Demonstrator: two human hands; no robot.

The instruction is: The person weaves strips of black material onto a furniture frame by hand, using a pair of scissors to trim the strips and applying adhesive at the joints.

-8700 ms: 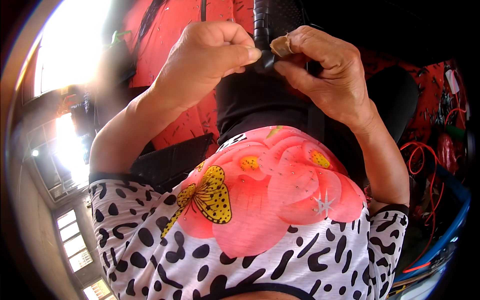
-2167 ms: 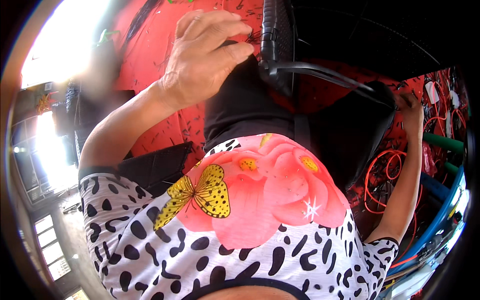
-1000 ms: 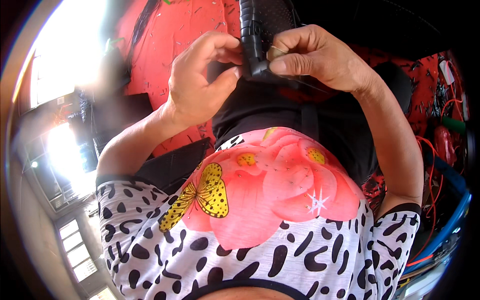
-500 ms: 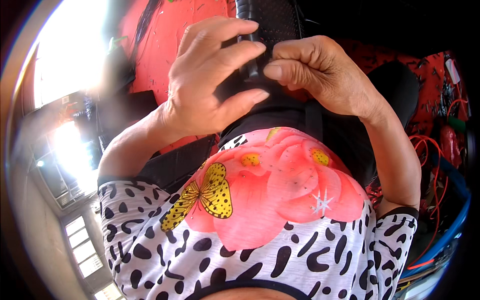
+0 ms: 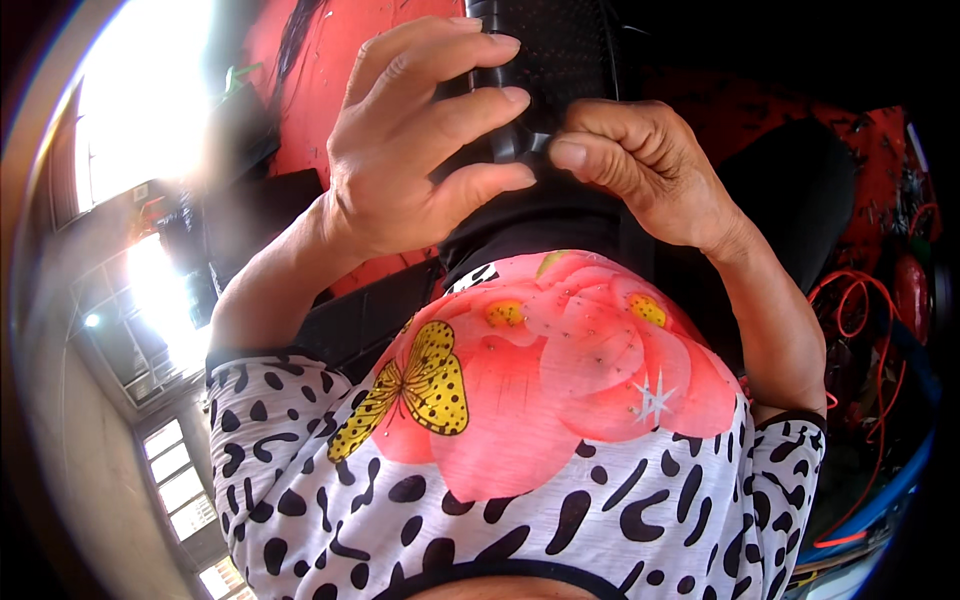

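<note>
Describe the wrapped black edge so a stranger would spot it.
Start at the red surface, then the left hand over it. Partly behind that hand runs the wrapped black edge: narrow, glossy, banded, unlike the dotted dark panel to its right.

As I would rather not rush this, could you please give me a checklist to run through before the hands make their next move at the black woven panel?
1. Left hand closed on the wrapped edge: not ok; its fingers are parted.
2. Right hand at the panel's near corner: ok; thumb and forefinger are pinched together there.
3. Black strip within the right hand's reach: ok; a shiny bit shows beside the thumb tip.
4. Strip flat and firmly held: cannot tell; the right hand hides most of it.
5. Red cord away from both hands: ok; it lies off to the right, beyond the forearm.
</note>
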